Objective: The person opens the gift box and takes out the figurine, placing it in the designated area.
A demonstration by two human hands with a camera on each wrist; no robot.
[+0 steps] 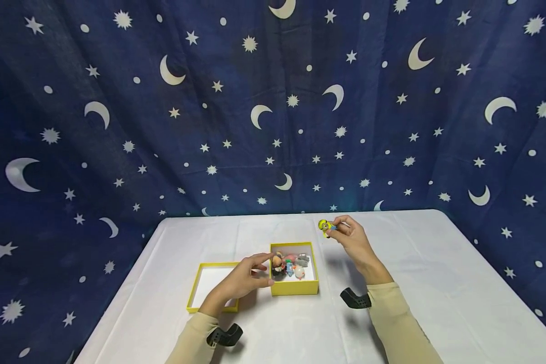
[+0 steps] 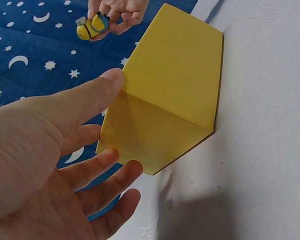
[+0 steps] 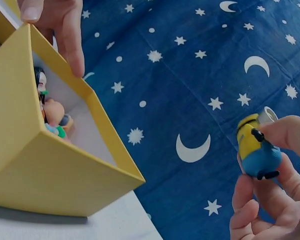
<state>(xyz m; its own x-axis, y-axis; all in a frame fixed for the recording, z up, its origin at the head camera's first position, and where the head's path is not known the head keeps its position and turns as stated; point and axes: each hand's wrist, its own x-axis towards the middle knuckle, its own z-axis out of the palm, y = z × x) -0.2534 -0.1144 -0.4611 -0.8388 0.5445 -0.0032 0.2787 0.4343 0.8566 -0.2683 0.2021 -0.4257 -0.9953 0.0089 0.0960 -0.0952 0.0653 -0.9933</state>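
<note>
A small yellow-and-blue Minion figure (image 1: 325,227) is pinched between the thumb and fingers of my right hand (image 1: 354,243), raised off the table to the right of the open yellow box (image 1: 294,288). The right wrist view shows this Minion (image 3: 257,150) side-on, with its goggle toward the thumb. My left hand (image 1: 243,278) rests its thumb and index finger against the box's left side, fingers loosely extended. Several small toy figures (image 1: 289,269) lie inside the box. From the left wrist only the box's outer walls (image 2: 165,75) show.
A yellow-edged box lid (image 1: 209,280) lies on the table, left of the box and partly behind the left forearm. White cloth covers the table (image 1: 437,283). A dark blue curtain (image 1: 273,126) with moons and stars hangs behind its far edge.
</note>
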